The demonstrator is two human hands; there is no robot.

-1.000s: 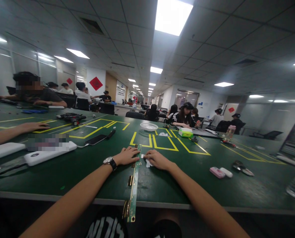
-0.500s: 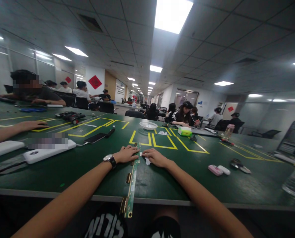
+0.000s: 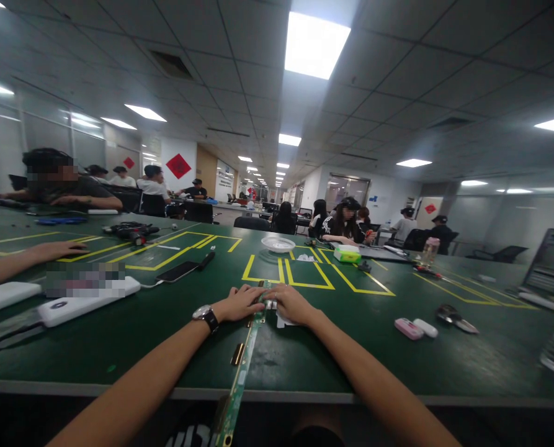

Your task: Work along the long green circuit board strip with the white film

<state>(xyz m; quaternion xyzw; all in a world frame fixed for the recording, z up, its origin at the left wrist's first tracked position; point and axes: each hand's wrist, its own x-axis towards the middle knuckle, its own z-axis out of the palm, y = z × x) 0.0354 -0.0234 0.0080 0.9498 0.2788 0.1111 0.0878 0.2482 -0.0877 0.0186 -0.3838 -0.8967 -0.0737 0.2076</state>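
Observation:
A long, narrow green circuit board [image 3: 244, 372] with copper-coloured flex tabs lies lengthwise in front of me, its near end sticking out past the table edge. My left hand [image 3: 239, 303], with a watch on its wrist, presses down on the board's far part and grips it against the table. Over the board's far end, on the right side, my right hand [image 3: 291, 304] has its fingers curled down. Small white bits show under those fingertips; exactly what they pinch is hidden. Below the right palm lies a piece of white paper [image 3: 283, 320].
Beyond the hands stands a clear, shallow plastic dish [image 3: 278, 244]. To the left are a phone [image 3: 178, 271] on a cable and a white power strip [image 3: 88, 302]; a co-worker's arm [image 3: 30, 261] rests there. A pink case [image 3: 408, 328] lies right. Yellow tape outlines mark the green table.
My right hand has moved slightly left, its fingers now over the board's far end. The view has tilted up a little, so the table sits lower in it.

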